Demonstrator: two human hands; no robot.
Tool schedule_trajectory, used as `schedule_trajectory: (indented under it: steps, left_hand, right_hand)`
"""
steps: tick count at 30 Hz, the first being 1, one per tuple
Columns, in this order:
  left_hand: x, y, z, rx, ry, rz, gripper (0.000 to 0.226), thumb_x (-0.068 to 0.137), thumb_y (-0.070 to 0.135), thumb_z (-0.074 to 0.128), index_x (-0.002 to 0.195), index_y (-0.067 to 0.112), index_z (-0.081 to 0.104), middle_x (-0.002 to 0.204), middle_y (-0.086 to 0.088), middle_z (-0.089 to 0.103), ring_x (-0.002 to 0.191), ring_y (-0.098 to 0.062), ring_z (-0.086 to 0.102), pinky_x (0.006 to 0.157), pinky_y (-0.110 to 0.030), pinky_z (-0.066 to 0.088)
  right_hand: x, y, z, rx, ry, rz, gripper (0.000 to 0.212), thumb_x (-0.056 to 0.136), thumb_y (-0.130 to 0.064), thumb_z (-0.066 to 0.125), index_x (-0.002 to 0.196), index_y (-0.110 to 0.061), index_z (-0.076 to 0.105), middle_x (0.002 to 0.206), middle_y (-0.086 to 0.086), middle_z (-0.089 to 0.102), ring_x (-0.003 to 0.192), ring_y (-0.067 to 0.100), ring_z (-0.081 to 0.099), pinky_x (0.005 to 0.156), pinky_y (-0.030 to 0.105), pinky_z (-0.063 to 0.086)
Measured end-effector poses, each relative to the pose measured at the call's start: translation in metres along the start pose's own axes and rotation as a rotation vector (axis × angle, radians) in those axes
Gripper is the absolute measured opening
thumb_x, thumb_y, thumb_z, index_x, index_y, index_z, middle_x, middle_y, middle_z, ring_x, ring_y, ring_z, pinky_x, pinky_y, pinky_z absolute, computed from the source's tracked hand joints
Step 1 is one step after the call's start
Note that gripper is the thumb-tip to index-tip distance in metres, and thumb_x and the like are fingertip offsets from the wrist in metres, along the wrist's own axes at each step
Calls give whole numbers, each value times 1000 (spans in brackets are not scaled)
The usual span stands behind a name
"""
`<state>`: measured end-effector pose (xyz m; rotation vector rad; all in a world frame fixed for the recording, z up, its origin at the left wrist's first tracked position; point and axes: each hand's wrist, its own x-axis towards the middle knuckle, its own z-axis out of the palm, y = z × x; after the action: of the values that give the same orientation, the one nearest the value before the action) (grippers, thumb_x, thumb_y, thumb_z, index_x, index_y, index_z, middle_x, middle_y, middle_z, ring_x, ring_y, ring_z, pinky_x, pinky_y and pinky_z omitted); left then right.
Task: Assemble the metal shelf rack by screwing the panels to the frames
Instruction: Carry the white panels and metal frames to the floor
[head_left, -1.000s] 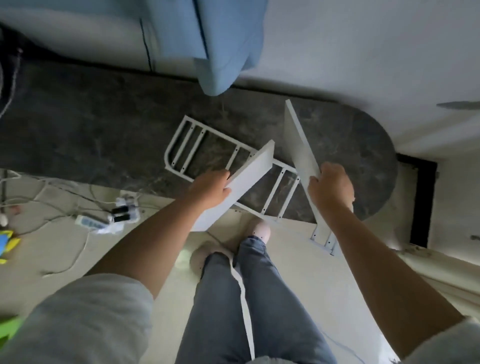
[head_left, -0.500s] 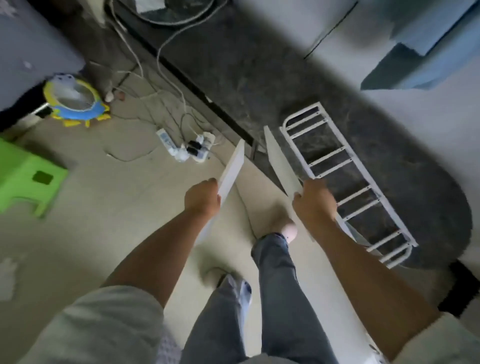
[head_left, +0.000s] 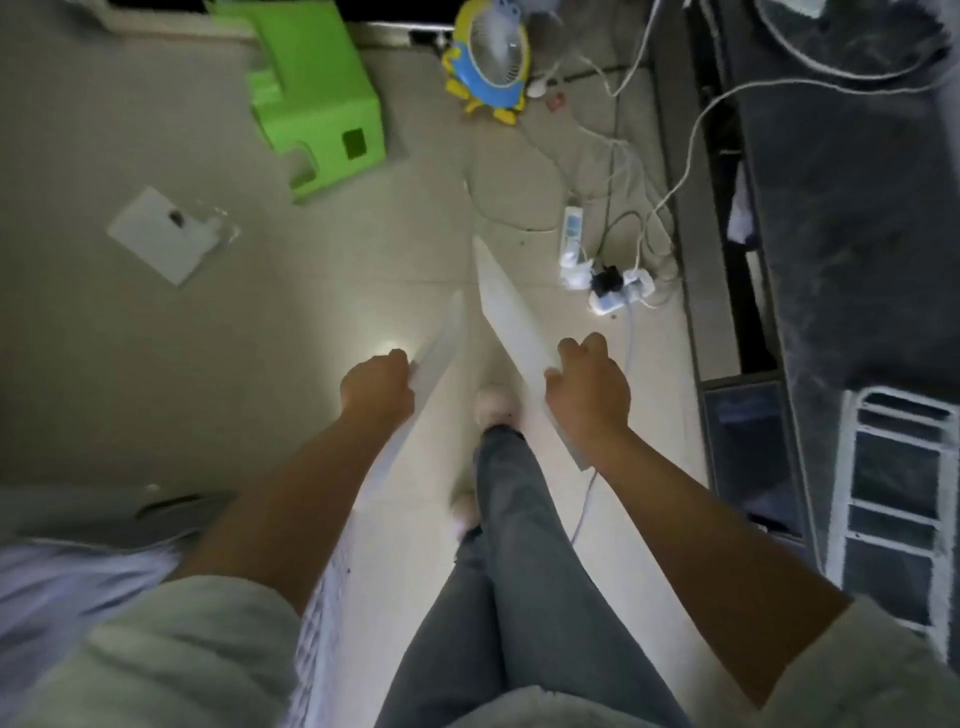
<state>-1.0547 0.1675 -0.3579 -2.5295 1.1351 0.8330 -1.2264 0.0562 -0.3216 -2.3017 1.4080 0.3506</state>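
Nearest to me, my legs (head_left: 519, 571) in grey jeans stand on the pale floor (head_left: 260, 389), one shoe (head_left: 496, 402) visible between the two panels. My left hand (head_left: 376, 392) is curled round the edge of the left panel (head_left: 441, 343), which is held on edge and tilts away from me. My right hand (head_left: 587, 392) grips the right panel (head_left: 501, 306) in the same manner, fingers wrapped over its upper edge. The two panels are near each other but apart, both clear of the floor. At right, a white frame (head_left: 893, 499) lies flat on the dark rug (head_left: 857, 208). Further out, a power strip (head_left: 613, 283) with cables lies on the floor. A white sheet (head_left: 156, 234) lies at left. Farthest are a green stool (head_left: 317, 98) and a small fan (head_left: 488, 52).
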Motion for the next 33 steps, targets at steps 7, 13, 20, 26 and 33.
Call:
schedule_trajectory:
  steps: [7,13,20,26,33]
  left_hand:
    - [51,-90,-12,-260,-136,-306,33,93,24,51,121,9,42,117,-13,56,110,-32,55,79,-35,45]
    - [95,-154,-41,-457,-121,-525,36,94,25,51,124,10,40,125,-15,52,116,-35,51,87,-39,44]
    - [138,-244,-62,-607,-67,-652,34,94,23,50,124,7,42,122,-18,55,111,-36,53,81,-37,43]
    - [194,-349,-101,-658,-58,-696,30,96,22,45,123,8,40,121,-18,54,110,-37,53,82,-38,44]
    - [250,-460,-128,-865,43,-799,27,94,17,50,117,4,44,115,-19,57,105,-39,55,73,-34,37]
  right_hand:
    - [99,-114,4,-45,-111,-231,26,94,-21,46,113,-4,53,120,13,42,92,31,56,69,29,40]
    - [167,-208,6,-67,-164,-391,24,93,-20,49,109,-2,54,119,13,43,89,33,57,66,26,36]
    - [225,-325,8,-162,-204,-521,22,92,-21,51,103,-2,54,117,13,44,89,35,57,70,29,39]
    - [277,-454,27,-219,-186,-552,22,91,-19,51,103,-2,55,117,14,45,88,35,57,69,32,39]
    - [335,-592,71,-183,-254,-529,14,91,-20,49,89,-7,52,113,18,49,98,33,54,68,33,35]
